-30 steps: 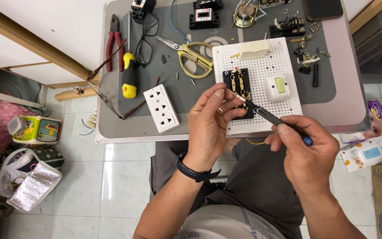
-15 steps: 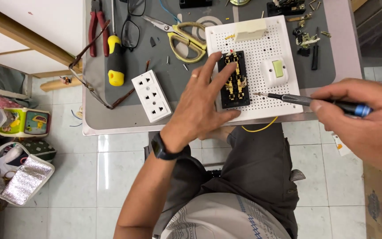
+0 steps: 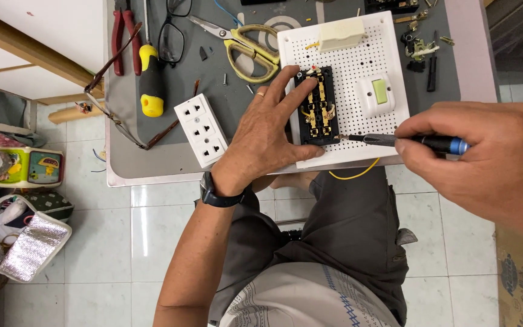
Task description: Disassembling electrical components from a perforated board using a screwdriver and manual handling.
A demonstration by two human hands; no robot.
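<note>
Left to right: a bag [image 3: 22, 245] on the floor held a foil pouch [image 3: 28, 251]. Up on the counter [image 3: 152, 160], the left hand [image 3: 267, 136] had shifted to press flat, fingers spread, beside the black socket module [image 3: 317, 106] on the white pegboard [image 3: 388, 54]. The right hand [image 3: 491, 160] had pulled back, fingers clamped on the screwdriver [image 3: 407, 140], tip just beside the module.

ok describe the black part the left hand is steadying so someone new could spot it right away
Start at the white perforated board on the grey table. Near the board's lower left, the left hand rests against a black socket body, an upright rectangle. Unlike the white switch with its green rocker beside it, it shows bare brass contacts, and the screwdriver tip points at its lower right corner.
</note>
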